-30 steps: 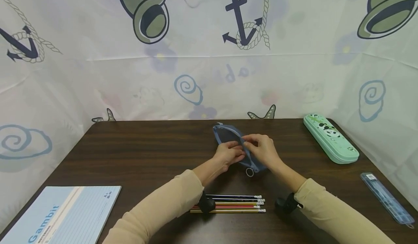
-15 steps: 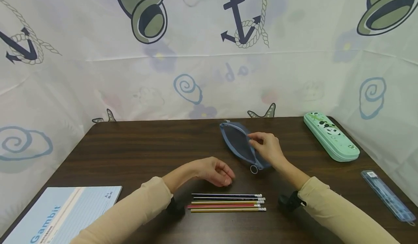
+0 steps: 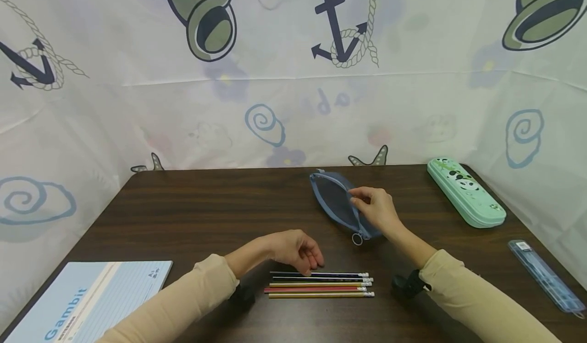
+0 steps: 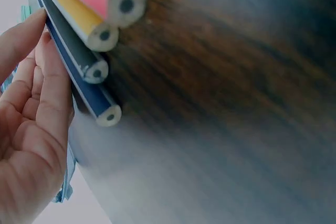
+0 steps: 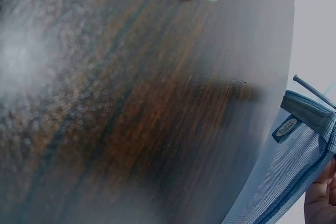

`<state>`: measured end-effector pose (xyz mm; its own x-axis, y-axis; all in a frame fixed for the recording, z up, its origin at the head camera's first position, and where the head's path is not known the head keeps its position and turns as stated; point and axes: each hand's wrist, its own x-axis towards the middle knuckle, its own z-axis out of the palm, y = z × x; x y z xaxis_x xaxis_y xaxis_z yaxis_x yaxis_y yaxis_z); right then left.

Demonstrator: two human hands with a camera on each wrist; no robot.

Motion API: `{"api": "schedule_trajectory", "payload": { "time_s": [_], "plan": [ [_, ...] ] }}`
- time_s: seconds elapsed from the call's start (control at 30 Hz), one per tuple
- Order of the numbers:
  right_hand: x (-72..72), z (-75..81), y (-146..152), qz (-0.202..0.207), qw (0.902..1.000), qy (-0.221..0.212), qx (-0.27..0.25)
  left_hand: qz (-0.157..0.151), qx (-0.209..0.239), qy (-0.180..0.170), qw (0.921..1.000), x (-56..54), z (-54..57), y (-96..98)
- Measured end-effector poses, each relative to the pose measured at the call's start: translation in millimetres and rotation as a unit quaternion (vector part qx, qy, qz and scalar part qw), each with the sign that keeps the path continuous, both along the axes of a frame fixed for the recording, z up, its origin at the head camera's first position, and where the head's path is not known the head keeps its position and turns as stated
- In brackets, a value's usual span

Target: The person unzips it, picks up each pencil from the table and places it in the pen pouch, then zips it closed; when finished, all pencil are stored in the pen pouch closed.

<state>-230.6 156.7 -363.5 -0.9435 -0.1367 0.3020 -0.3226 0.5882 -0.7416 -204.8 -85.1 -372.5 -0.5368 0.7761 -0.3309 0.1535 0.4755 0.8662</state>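
Lower centre: left hand, fingers bent, gripping nothing; careless thumb could scatter close-set black hexagonal pencils. Upper centre: right hand pinches blue mesh pouch; slipping collapses it.

the soft blue mesh pouch has paler blue edges. the slim wooden pencils are dark, yellow and red. the long mint-green case carries panda pictures. the wood-grained surface is dark brown.

Hands at pouch and pencils
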Motion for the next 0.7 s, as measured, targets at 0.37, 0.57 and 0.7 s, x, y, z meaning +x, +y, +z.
{"api": "schedule_trajectory", "payload": {
  "time_s": [0.37,0.57,0.7],
  "plan": [
    [1.1,2.1,1,-0.003,1.0000,-0.008,-0.003,-0.042,-0.036,0.155,0.9864,2.1,0.3,4.3],
    [1.2,2.8,2,-0.002,1.0000,-0.006,-0.007,-0.081,-0.061,0.242,0.9649,0.1,3.3,6.2],
    [1.5,3.0,1,-0.001,0.9999,-0.010,-0.010,-0.086,-0.064,0.229,0.9674,-5.1,10.9,-1.0]
  ]
}}
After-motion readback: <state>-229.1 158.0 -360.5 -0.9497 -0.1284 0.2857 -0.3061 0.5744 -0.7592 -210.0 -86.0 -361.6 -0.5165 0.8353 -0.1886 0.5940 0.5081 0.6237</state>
